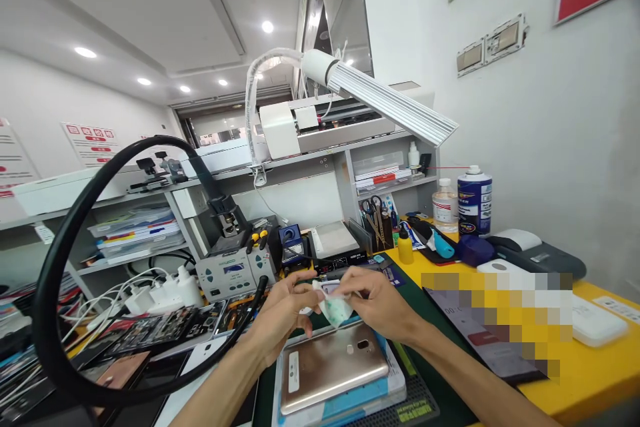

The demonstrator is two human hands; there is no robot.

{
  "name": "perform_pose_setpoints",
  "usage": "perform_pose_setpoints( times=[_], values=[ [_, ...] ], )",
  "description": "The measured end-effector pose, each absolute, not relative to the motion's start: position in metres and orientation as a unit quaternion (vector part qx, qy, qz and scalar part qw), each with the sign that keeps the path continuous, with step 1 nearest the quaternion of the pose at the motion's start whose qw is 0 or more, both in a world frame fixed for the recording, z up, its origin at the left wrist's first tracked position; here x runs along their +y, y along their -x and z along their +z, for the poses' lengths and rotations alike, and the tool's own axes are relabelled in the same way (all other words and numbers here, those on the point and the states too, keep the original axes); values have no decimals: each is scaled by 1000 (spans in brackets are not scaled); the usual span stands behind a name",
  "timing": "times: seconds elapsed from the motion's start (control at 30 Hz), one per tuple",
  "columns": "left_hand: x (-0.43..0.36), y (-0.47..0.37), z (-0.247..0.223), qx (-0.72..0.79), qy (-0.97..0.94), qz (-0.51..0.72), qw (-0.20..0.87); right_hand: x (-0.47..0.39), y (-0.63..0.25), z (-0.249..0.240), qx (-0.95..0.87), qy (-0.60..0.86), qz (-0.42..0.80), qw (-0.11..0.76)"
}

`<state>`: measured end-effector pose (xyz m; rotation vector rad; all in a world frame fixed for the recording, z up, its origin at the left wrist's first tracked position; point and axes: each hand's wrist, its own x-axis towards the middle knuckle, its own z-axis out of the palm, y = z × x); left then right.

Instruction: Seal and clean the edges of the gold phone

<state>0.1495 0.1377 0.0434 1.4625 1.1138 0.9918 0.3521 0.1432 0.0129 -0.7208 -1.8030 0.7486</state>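
Observation:
Between both hands is a small, thin, whitish plastic packet (336,311) with green marks; what it contains cannot be made out. My left hand (287,307) pinches its upper left edge, with the other fingers curled loosely. My right hand (373,300) grips its upper right side with closed fingertips. Just below the hands lies a gold phone (333,370), back side up, with a white label near its left end. It rests on a blue-and-white box (367,399). Part of another light-coloured item behind the packet is hidden by my fingers.
A black flexible hose (43,267) loops across the left side near my left forearm. A hot-air station (233,275) stands behind. Phones and circuit boards (155,333) crowd the left. At right are a dark phone (480,333), a yellow bottle (405,248) and a spray can (474,203).

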Motion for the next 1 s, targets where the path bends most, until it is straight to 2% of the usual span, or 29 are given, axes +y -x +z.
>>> perform_pose_setpoints(
  times=[0.13,0.27,0.37,0.5,0.63,0.77,0.87,1.0],
  values=[
    [131,-146,39,440,-710,450,317,143,-353,11,-739,284,267,550],
    [125,-138,32,398,-784,446,169,145,-354,11,-708,264,312,577],
    [122,-134,27,366,-813,441,99,145,-353,13,-693,255,334,585],
    [122,-131,23,351,-826,437,62,144,-351,15,-678,263,355,588],
    [122,-129,23,350,-820,447,73,144,-351,15,-662,283,380,581],
    [119,-131,26,375,-786,472,135,146,-351,14,-646,302,404,573],
    [116,-137,33,421,-729,487,234,146,-353,15,-630,321,446,549],
    [119,-147,41,489,-602,452,441,143,-354,21,-598,340,540,485]
  ],
)
